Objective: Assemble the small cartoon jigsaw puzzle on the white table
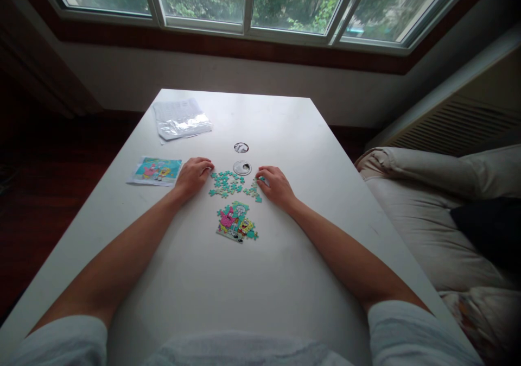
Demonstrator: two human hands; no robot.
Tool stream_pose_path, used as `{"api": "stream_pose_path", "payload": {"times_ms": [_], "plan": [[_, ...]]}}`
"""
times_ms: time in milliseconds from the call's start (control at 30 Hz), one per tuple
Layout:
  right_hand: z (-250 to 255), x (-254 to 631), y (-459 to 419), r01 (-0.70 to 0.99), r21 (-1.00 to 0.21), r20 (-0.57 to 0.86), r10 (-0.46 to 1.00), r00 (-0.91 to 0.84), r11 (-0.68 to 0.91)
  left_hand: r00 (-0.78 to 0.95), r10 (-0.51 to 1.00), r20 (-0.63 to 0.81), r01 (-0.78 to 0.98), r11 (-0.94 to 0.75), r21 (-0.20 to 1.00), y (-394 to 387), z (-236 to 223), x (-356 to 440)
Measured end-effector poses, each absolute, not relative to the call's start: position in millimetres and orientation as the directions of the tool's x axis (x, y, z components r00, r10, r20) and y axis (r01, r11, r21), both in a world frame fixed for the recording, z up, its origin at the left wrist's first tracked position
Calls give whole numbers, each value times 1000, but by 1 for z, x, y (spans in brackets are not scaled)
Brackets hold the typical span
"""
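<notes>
A partly joined jigsaw puzzle (235, 222) lies on the white table, with a pink figure, a taller one and a yellow one on it. Beyond it spreads a cluster of loose teal puzzle pieces (226, 183). My left hand (194, 175) rests at the left edge of this cluster, fingers loosely bent and apart, with nothing visible in them. On the other side, my right hand (277, 185) has its thumb and fingers parted beside a smaller group of loose pieces (253, 192). Its fingertips are near or touching the outermost of them.
Left of my left hand is a printed picture sheet (157, 170) with the same figures. Clear plastic sleeves with papers (182, 118) lie at the far left of the table (244, 301). Two round table fittings (242, 168) sit past the pieces. A sofa (415, 214) stands at right.
</notes>
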State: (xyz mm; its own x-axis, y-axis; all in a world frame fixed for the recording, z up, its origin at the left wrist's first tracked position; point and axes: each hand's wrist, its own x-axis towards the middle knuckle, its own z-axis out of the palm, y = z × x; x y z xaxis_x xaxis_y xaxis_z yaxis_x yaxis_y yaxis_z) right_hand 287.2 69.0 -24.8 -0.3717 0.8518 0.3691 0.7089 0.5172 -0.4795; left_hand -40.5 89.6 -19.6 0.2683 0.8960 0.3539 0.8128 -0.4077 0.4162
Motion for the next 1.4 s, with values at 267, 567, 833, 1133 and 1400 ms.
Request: {"api": "stream_pose_path", "payload": {"times_ms": [267, 567, 833, 1133, 1400], "plan": [[-23, 286, 68, 708, -480, 365, 852, -375, 517, 323, 882, 344, 826, -440, 352, 81, -8, -34], [-24, 287, 68, 706, -479, 364, 850, -380, 521, 678, 726, 119, 701, -686, 195, 59, 31, -24], [-23, 286, 69, 699, -476, 371, 843, -390, 533, 712, 701, 45, 681, -704, 201, 52, 36, -23], [-24, 286, 69, 694, -488, 368, 846, -385, 529, 683, 731, 19, 680, -644, 349, 52, 37, -28], [-23, 286, 68, 699, -482, 370, 846, -384, 528, 691, 722, 40, 676, -665, 317, 48, 34, -21]]}}
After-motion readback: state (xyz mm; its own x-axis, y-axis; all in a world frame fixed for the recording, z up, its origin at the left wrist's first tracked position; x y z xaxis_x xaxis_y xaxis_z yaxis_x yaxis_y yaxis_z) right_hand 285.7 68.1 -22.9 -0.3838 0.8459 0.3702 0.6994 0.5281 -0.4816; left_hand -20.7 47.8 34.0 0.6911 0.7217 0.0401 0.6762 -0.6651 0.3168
